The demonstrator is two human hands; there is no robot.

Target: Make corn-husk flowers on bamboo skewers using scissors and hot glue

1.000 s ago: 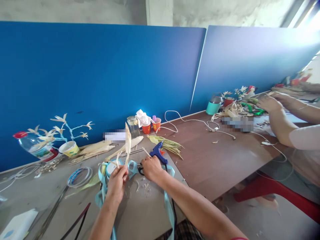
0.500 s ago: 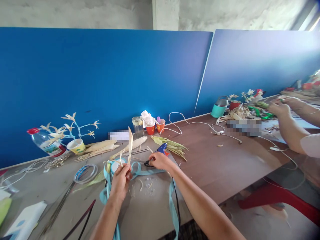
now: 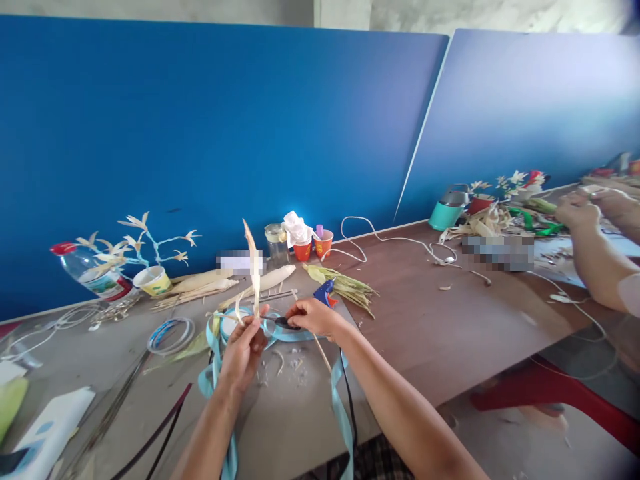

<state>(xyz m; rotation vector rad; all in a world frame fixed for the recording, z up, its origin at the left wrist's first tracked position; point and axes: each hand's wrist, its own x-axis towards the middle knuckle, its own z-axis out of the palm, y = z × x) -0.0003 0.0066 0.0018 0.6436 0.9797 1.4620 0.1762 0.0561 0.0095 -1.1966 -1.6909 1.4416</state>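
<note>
My left hand (image 3: 244,353) is closed on the lower end of a pale, dried corn husk strip (image 3: 255,277), which stands upright above the fingers with a curled piece beside it. In my right hand (image 3: 314,316) is a pair of scissors (image 3: 282,323) with dark handles. Their blades point left and reach close to the base of the strip; whether they touch it I cannot tell. A thin pale stick (image 3: 321,351) slants down from under my right hand. Light blue ribbon (image 3: 341,393) lies around and beneath both hands. A blue glue gun (image 3: 325,291) rests just beyond my right hand.
Behind the hands lie dried husks (image 3: 273,278) and greenish husks (image 3: 345,285). Red paper cups (image 3: 324,244) and a glass jar (image 3: 277,247) line the blue partition. At left stand a bottle (image 3: 100,277) and a potted husk-flower branch (image 3: 154,282). A co-worker's hands (image 3: 580,208) are at far right.
My right hand has brought the scissors left, towards the husk strip in my left hand. The strip now leans slightly left. The camera view has tilted down a little.
</note>
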